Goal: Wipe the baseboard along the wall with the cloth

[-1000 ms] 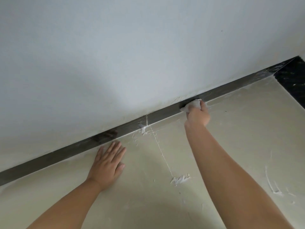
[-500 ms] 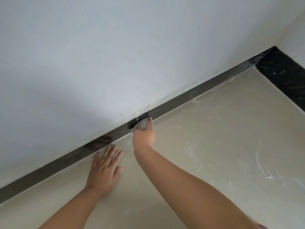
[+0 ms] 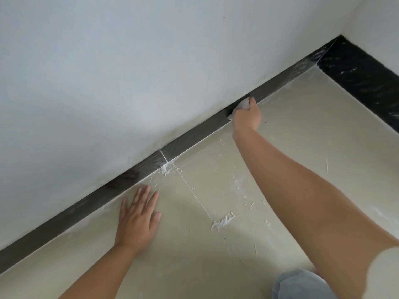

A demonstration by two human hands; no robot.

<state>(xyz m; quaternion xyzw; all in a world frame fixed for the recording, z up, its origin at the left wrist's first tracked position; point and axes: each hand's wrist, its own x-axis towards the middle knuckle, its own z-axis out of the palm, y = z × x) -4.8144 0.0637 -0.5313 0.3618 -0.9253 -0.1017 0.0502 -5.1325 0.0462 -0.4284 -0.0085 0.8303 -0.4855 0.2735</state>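
The right hand [image 3: 246, 118] is curled round a small white cloth [image 3: 244, 104] and pushes it against the face of the baseboard [image 3: 194, 134], the dark strip at the foot of the wall [image 3: 151, 72]. Bunching the cloth into a wad likely lets the fingers press it hard onto the narrow strip without it flapping onto the floor [image 3: 302, 137]. The cloth sits on the baseboard well to the corner side of the white joint [image 3: 163, 156], about midway between that joint and the corner [image 3: 323, 52] where the baseboard meets a black speckled strip.

The left hand [image 3: 138, 214] lies flat on the floor just beside the baseboard, on the other side of the joint, fingers straight and spread, holding nothing. It seems to serve as a prop, taking the body's weight while the right arm reaches far along the wall.

White plaster-like smears lie on the floor near the joint and further out from the baseboard. The stretch of baseboard toward the corner looks streaked, so wiping there appears unfinished. A knee in light denim [image 3: 302, 283] shows far from the baseboard, suggesting a kneeling pose.
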